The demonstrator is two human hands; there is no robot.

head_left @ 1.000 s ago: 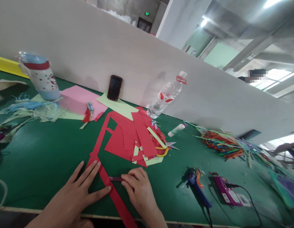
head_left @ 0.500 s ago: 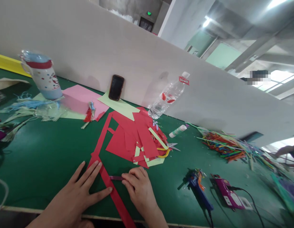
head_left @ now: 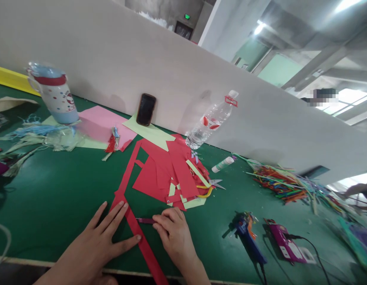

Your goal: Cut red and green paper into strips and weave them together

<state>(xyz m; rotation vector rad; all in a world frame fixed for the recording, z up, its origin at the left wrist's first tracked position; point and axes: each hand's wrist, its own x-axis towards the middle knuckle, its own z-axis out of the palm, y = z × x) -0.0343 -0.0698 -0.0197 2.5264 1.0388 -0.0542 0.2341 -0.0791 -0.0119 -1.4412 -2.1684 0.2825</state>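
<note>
My left hand (head_left: 101, 239) lies flat with its fingers spread, pressing a long red paper strip (head_left: 143, 247) onto the green table. In my right hand (head_left: 175, 233), the fingers pinch the end of a slim purple tool (head_left: 147, 221) with a thin metallic-looking tip. That tip is at the right edge of the strip, between the spread fingers of my left hand; its exact kind is too small to tell. Beyond my hands the strip bends and continues away as a narrower red band (head_left: 128, 172).
Red paper sheets (head_left: 150, 174) and yellow-handled scissors (head_left: 215, 183) lie ahead, near a glue stick (head_left: 223, 164). A bottle (head_left: 208, 122), phone (head_left: 145, 110) and tumbler (head_left: 57, 93) stand by the partition. A blue glue gun (head_left: 250, 241) and corded purple device (head_left: 286, 241) lie right.
The tool's tip has shifted slightly away from me along the strip's edge. My left hand stays in place on the paper.
</note>
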